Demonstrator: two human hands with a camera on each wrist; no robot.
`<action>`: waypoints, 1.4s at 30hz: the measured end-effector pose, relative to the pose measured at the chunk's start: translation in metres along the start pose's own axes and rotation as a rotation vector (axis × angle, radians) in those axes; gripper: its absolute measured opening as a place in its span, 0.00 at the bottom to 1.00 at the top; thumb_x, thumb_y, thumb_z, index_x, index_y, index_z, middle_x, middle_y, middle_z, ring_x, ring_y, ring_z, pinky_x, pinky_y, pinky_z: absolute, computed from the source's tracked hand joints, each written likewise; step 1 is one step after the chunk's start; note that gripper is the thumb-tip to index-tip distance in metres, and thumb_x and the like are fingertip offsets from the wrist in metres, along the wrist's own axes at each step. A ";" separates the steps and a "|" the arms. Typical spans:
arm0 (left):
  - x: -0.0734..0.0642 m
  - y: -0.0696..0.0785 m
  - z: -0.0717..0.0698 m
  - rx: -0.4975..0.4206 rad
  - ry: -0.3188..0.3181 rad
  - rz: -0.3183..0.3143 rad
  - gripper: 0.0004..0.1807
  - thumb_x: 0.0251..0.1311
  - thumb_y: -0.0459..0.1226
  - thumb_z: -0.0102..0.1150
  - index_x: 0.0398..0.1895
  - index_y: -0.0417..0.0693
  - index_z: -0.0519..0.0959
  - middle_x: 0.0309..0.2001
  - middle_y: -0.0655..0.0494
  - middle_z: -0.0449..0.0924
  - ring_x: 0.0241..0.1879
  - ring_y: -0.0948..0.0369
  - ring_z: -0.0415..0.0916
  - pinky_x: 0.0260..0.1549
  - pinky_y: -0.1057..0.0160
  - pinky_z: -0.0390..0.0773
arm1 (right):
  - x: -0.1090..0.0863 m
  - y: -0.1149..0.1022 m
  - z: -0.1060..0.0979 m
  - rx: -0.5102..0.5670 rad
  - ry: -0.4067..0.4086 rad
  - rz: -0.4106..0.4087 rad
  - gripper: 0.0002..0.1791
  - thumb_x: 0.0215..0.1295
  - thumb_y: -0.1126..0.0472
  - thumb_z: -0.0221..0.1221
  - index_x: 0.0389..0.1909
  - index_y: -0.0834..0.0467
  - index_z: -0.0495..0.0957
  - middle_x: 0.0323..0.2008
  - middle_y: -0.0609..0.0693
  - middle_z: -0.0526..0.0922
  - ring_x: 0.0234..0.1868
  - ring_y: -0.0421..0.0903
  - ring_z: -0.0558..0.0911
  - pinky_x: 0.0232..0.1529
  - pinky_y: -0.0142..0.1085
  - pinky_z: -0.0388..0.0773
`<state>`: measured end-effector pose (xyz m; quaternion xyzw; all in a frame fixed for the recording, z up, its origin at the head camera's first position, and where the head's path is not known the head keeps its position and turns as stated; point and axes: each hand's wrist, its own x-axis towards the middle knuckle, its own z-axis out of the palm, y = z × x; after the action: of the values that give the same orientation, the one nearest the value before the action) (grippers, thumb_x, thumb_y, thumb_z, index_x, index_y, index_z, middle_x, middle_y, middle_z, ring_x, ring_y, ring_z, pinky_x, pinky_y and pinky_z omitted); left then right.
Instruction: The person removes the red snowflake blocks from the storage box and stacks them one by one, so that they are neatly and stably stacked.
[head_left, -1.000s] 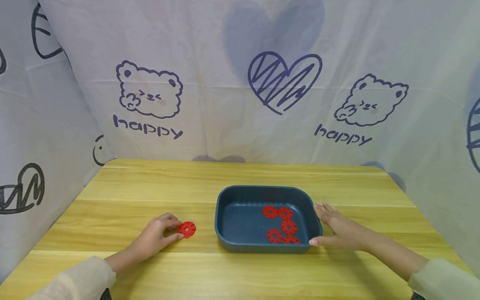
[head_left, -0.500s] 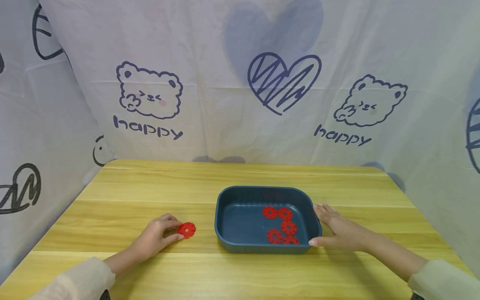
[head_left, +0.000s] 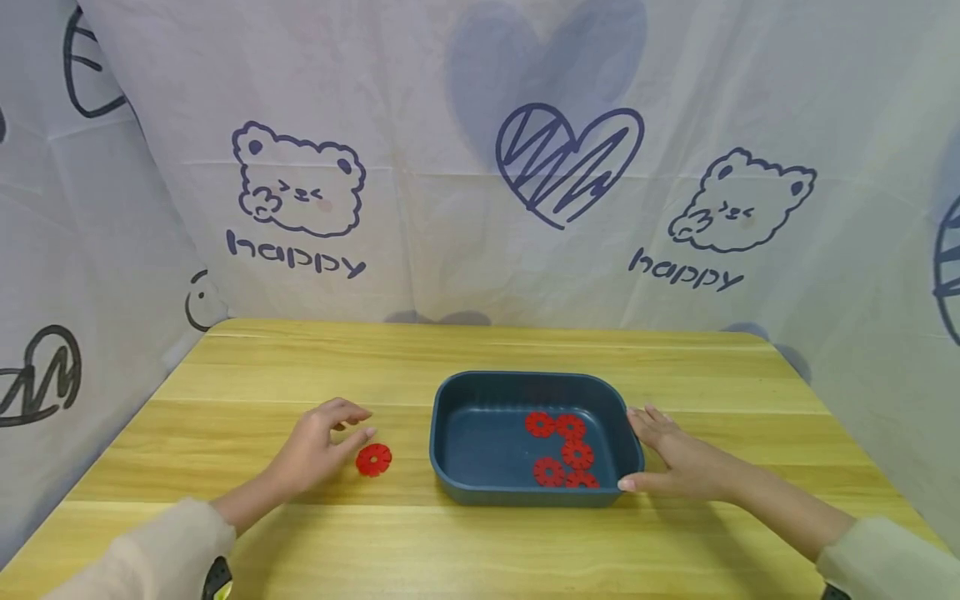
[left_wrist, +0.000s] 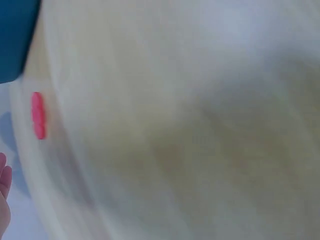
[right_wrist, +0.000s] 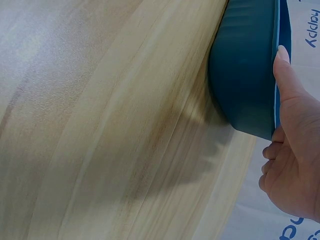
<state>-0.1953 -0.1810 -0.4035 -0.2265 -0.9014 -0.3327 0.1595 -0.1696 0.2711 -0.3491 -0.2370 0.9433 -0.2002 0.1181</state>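
A red notched plastic disc [head_left: 373,459] lies flat on the wooden table, left of a dark blue rectangular bin [head_left: 487,497]. My left hand [head_left: 318,446] hovers just behind and left of the disc, thumb and fingers parted with nothing between them. In the left wrist view the same disc [left_wrist: 38,115] appears edge-on, and only a bit of the left hand [left_wrist: 4,192] shows. My right hand [head_left: 682,458] holds the bin's right end, thumb at the near corner of the rim and fingers along the end wall. From the right wrist, the thumb [right_wrist: 287,75] laps the bin's rim.
Several more red discs [head_left: 577,455] lie inside the bin, toward its right half. Wooden table [head_left: 315,358] surrounds the bin. A white printed cloth [head_left: 435,250] hangs behind the table and along its sides.
My left hand has let go of the red disc and lifted slightly up and away, its fingers spreading apart. The disc stays in place; right hand and bin have not moved.
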 end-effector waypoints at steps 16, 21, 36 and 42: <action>0.034 0.030 -0.003 -0.054 0.024 0.065 0.12 0.52 0.36 0.65 0.38 0.40 0.82 0.38 0.49 0.82 0.38 0.55 0.78 0.36 0.55 0.81 | 0.000 0.001 -0.001 -0.010 0.001 -0.006 0.54 0.55 0.40 0.60 0.67 0.75 0.49 0.68 0.72 0.49 0.68 0.74 0.44 0.60 0.68 0.51; 0.041 0.042 0.002 -0.106 0.015 0.062 0.12 0.52 0.37 0.66 0.39 0.40 0.82 0.38 0.49 0.82 0.38 0.55 0.78 0.37 0.54 0.81 | 0.001 0.001 -0.001 -0.013 0.002 -0.005 0.54 0.55 0.40 0.60 0.67 0.75 0.49 0.68 0.72 0.49 0.68 0.74 0.44 0.60 0.67 0.51; 0.055 0.071 0.026 -0.217 -0.034 0.128 0.12 0.53 0.37 0.65 0.39 0.41 0.83 0.39 0.49 0.81 0.40 0.53 0.78 0.37 0.57 0.81 | 0.001 0.001 0.000 -0.014 0.000 -0.002 0.54 0.54 0.40 0.60 0.67 0.75 0.49 0.68 0.72 0.49 0.68 0.73 0.44 0.61 0.67 0.51; 0.059 0.079 0.039 -0.214 -0.035 0.180 0.13 0.52 0.38 0.66 0.39 0.41 0.83 0.37 0.50 0.81 0.37 0.54 0.77 0.35 0.59 0.80 | 0.001 0.002 0.000 -0.022 0.005 -0.004 0.55 0.54 0.39 0.60 0.67 0.75 0.49 0.68 0.72 0.49 0.68 0.73 0.44 0.61 0.67 0.50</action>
<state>-0.2100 -0.0832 -0.3641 -0.3279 -0.8395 -0.4074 0.1476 -0.1709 0.2719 -0.3500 -0.2398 0.9452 -0.1908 0.1129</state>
